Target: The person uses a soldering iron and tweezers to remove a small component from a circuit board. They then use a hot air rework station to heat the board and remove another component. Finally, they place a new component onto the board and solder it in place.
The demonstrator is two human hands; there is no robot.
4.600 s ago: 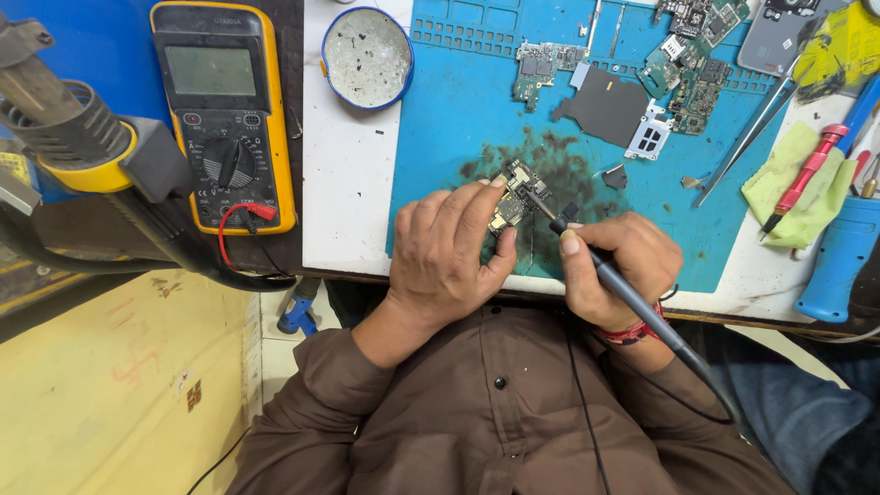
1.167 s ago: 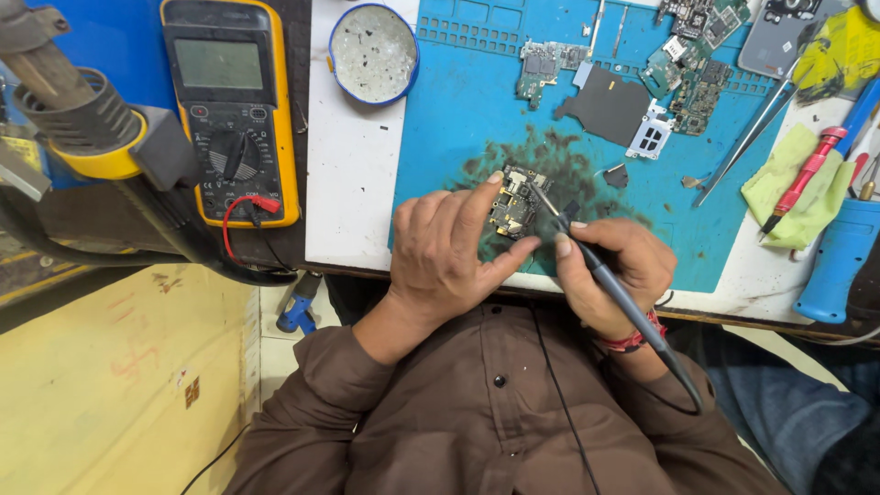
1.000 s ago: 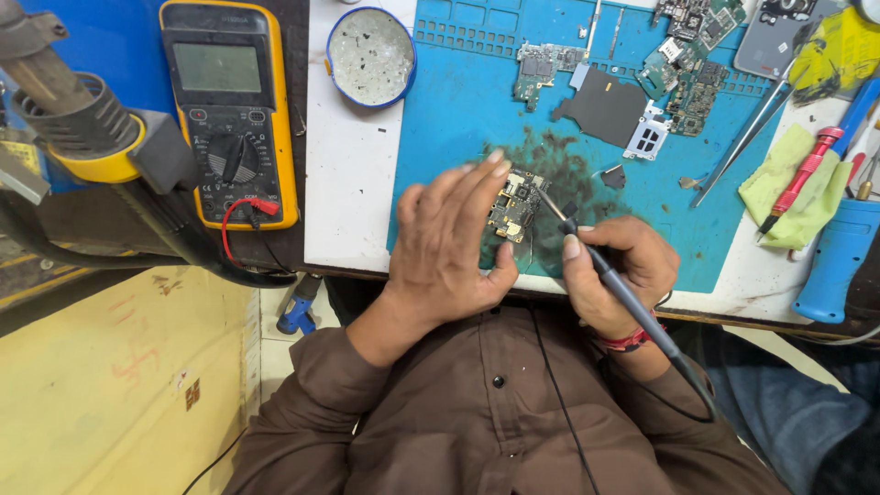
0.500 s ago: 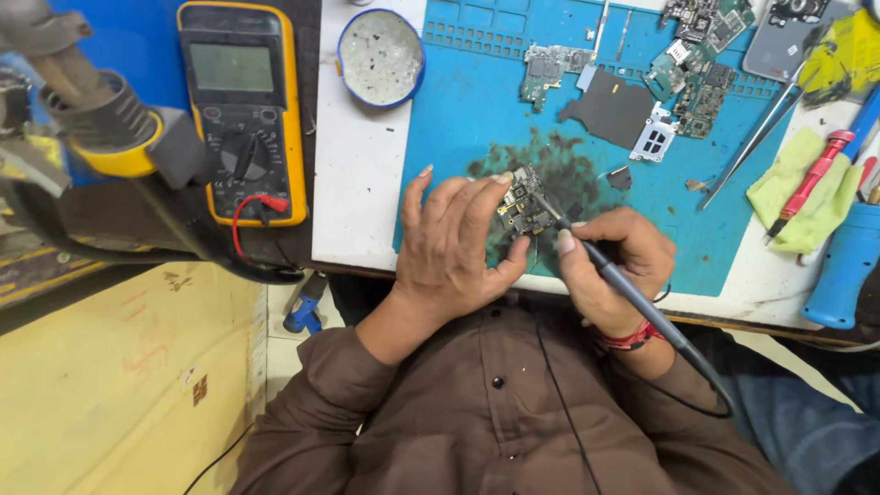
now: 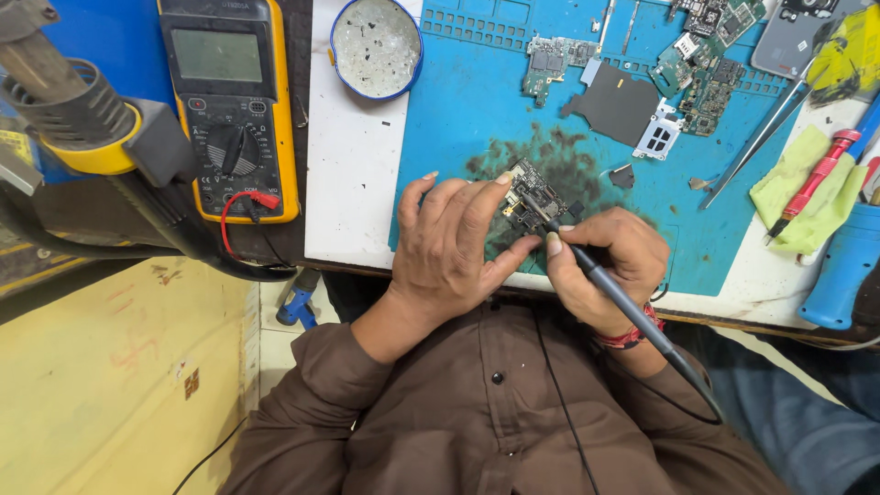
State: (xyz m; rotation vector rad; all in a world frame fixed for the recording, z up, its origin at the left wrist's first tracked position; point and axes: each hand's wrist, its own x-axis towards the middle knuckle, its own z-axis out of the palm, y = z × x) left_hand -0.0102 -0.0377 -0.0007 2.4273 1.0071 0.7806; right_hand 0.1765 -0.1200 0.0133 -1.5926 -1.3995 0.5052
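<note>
We see a small, dark, rectangular circuit board [image 5: 534,197] crowded with tiny components, tilted above the scorched patch of the blue silicone mat [image 5: 477,101] on the worktop. A slim dark soldering iron [image 5: 605,289] with a black cord slants up to the left, its tip touching the board's middle.
</note>
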